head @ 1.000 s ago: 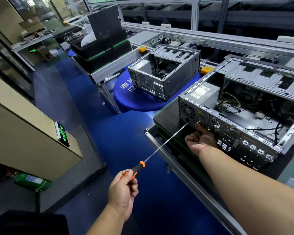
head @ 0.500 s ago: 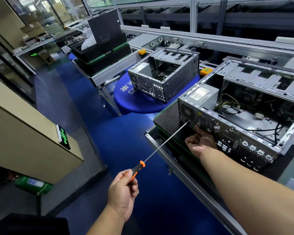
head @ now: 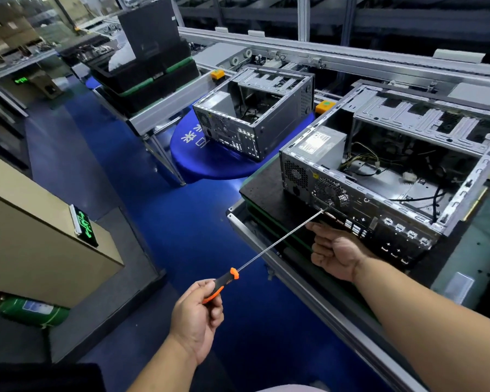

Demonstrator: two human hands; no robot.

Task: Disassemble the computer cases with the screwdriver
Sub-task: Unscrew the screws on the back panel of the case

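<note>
Fingers (head: pixel 210 290) of the left hand (head: pixel 195 321) curled round the orange-and-black handle of the screwdriver (head: pixel 275 244), low centre of frame; right hand (head: pixel 334 250) a loose fist, forefinger stretched toward the shaft, holding nothing that shows. Largest item: the conveyor frame (head: pixel 309 290), running from lower right up across the top, its near rail cut off at the bottom edge. On it, right of centre, the near computer case (head: pixel 379 176), side panel off, lying on a black pallet (head: pixel 263 188); its right end runs out of frame. Inside: grey power supply (head: pixel 320 148), loose cables, the deeper parts too dark to make out. Screwdriver tip sits at the rear panel just below the round fan grille (head: pixel 330 192); whether it is seated in a screw cannot be told. Second computer case (head: pixel 252 114), also open, upper centre, on a blue round table (head: pixel 198 162) with white lettering partly hidden by the case. Stacked black trays (head: pixel 147 77) upper left. Beige cabinet (head: pixel 26 236) at left edge, green lit sign (head: pixel 84 224) on its corner. Green cylinder (head: pixel 31 311) lower left, partly hidden under the cabinet.
</note>
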